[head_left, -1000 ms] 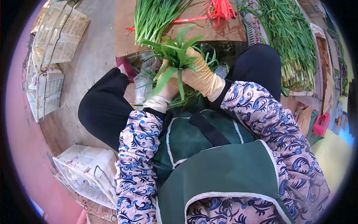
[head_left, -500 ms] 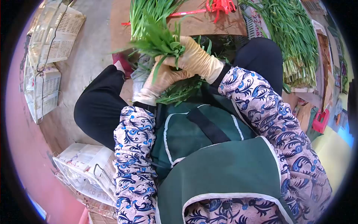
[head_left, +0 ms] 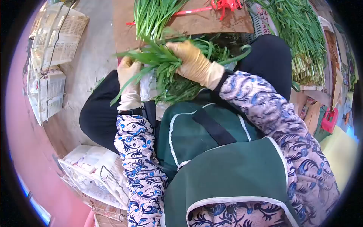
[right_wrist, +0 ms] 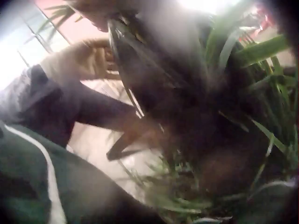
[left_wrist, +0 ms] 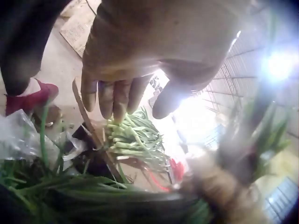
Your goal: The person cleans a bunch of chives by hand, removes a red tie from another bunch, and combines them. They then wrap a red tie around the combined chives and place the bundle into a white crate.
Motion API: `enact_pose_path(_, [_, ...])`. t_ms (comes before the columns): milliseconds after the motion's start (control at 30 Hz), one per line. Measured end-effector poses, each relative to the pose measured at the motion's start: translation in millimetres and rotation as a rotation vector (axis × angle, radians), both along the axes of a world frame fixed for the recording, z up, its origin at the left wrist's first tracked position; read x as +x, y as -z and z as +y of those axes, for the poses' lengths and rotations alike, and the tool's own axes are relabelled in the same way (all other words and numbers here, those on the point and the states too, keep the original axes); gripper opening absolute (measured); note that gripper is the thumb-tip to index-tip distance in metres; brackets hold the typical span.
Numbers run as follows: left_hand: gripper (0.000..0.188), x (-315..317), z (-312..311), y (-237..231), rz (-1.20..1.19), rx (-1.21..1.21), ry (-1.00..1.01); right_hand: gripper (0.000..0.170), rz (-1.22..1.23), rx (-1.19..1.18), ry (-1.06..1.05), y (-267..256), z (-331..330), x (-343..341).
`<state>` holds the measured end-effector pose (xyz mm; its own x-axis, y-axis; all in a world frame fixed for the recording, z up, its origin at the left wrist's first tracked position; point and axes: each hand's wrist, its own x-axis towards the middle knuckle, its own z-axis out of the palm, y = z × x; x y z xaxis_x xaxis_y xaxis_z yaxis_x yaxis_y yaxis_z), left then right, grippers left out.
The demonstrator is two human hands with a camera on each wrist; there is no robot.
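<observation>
While our right hand [head_left: 196, 64] gripped those greens [head_left: 159, 57] pointing left, our left hand [head_left: 128, 75] was just beside them, fingers [left_wrist: 121, 95] loose.

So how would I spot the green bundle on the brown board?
In the head view, find the brown board, top centre. On its left part lies the green bundle, pale stalks downward. Unlike the larger pile at right, it has red strip either side.

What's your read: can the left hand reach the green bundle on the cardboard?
Probably yes: the left hand looks empty and the green bundle lies just beyond, though leaves in the right hand partly cross between.
</observation>
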<state>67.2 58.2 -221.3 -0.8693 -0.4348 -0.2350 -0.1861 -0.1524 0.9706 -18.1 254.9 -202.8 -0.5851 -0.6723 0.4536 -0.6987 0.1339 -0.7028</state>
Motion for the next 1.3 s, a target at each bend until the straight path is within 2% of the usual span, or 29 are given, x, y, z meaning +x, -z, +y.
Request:
enact_pose_path(33, [0.02,4,2,-2,0.059,-0.028,0.004,0.031,0.048,-0.028,-0.002,-20,1,4])
enact_pose_path(67, [0.018,6,-4,4,0.012,-0.045,-0.019,0.033,0.071,-0.042,0.023,-38,3,8])
enact_pose_path(133, [0.017,3,-3,14,-0.025,-0.005,-0.034,0.037,-0.168,-0.124,0.009,10,3,1])
enact_pose_path(167, [0.017,-5,-2,11,-0.031,0.008,-0.039,0.04,-0.115,-0.025,0.064,15,6,-5])
enact_pose_path(200, [0.018,-6,4,-2,-0.12,-0.101,-0.024,0.043,-0.061,0.076,0.115,21,10,-11])
enact_pose_path(233, [0.017,-7,6,-3,-0.052,-0.111,-0.044,0.042,0.034,0.003,0.094,-1,5,-10])
enact_pose_path(300, [0.017,3,13,-16,0.053,0.052,-0.124,0.041,0.176,-0.119,0.049,-42,4,4])
enact_pose_path(333, [0.017,9,17,-15,-0.012,0.027,-0.125,0.037,0.105,-0.129,0.021,-59,8,9])
enact_pose_path(400, [0.018,-1,17,-26,-0.074,-0.047,-0.138,0.037,-0.063,0.025,0.051,-6,12,-2])
enact_pose_path(433, [0.018,-5,12,-9,0.004,0.001,-0.111,0.037,-0.134,0.094,0.055,12,9,-13])
enact_pose_path(467, [0.017,-5,10,-10,0.02,-0.009,-0.121,0.034,-0.214,0.148,0.091,10,8,-9])
enact_pose_path(533, [0.017,5,15,-11,0.094,0.07,-0.143,0.033,-0.03,-0.036,-0.031,-38,2,-3])
enact_pose_path(600, [0.02,8,19,-19,0.132,0.161,-0.115,0.04,0.115,-0.184,0.071,-42,2,6])
enact_pose_path(700, [0.02,-3,18,-13,0.061,0.027,-0.133,0.043,-0.206,0.175,0.086,17,10,-19])
enact_pose_path(733, [0.02,-2,19,-12,0.063,0.085,-0.191,0.042,-0.264,-0.022,-0.022,-20,3,-8])
enact_pose_path(767, [0.02,1,16,-14,0.107,0.107,-0.199,0.041,0.096,-0.07,0.045,-31,4,0])
enact_pose_path(833, [0.019,9,30,-38,0.249,0.338,-0.15,0.039,0.116,-0.178,-0.029,-56,5,8])
enact_pose_path(867, [0.018,3,24,-27,0.113,0.167,-0.216,0.04,0.136,-0.118,0.068,-28,3,3])
enact_pose_path(900, [0.019,0,20,-22,-0.011,0.012,-0.233,0.04,0.003,-0.013,0.066,-13,4,-2])
enact_pose_path(967, [0.018,-2,18,-15,0.067,0.06,-0.218,0.04,-0.271,0.205,0.063,4,6,-12])
enact_pose_path(1000, [0.018,-1,16,-20,0.103,0.097,-0.223,0.041,-0.005,0.024,0.027,-17,1,-8])
enact_pose_path(1033, [0.017,5,17,-25,0.116,0.139,-0.217,0.039,0.073,-0.182,-0.008,-33,-2,-1])
enact_pose_path(1067, [0.016,12,20,-26,0.201,0.428,-0.177,0.04,0.095,-0.197,0.025,-38,0,5])
enact_pose_path(1100, [0.016,12,19,-20,0.134,0.31,-0.2,0.04,0.137,-0.226,0.049,-42,-3,4])
enact_pose_path(1167, [0.016,-1,13,-11,0.04,0.063,-0.243,0.042,-0.326,0.121,0.036,-8,4,-9])
enact_pose_path(1200, [0.016,-3,17,-16,0.037,0.07,-0.235,0.042,-0.264,0.278,0.081,0,8,-13])
enact_pose_path(1300, [0.017,6,21,-30,0.188,0.333,-0.182,0.04,0.167,-0.213,0.0,-52,2,5])
